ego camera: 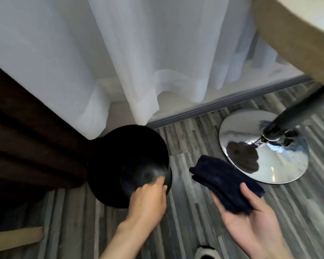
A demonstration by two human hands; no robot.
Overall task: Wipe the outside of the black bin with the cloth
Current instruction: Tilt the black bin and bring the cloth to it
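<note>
The black bin [128,166] stands on the striped grey floor [187,221], its far rim just under the hem of the white curtain [138,71] and its left side against a dark brown drape [26,146]. The left hand [148,200] grips the bin's near rim, fingers curled together over the edge, thumb hidden. The right hand [251,217], to the right of the bin and apart from it, lies palm up with fingers loosely spread; the folded dark cloth [226,182] rests across them, the thumb pressing on its edge. No wiping contact yet, by my judgement.

Risks: the cloth is only lightly held and could slip off when the palm turns toward the bin. A pull on the rim alone could tip the bin, which looks light. Swinging it could snag the curtain hem. The bin's left side is hard to reach against the drape.

Right of the bin sits a chrome pedestal base [264,148] under a table [288,34], limiting elbow room.
</note>
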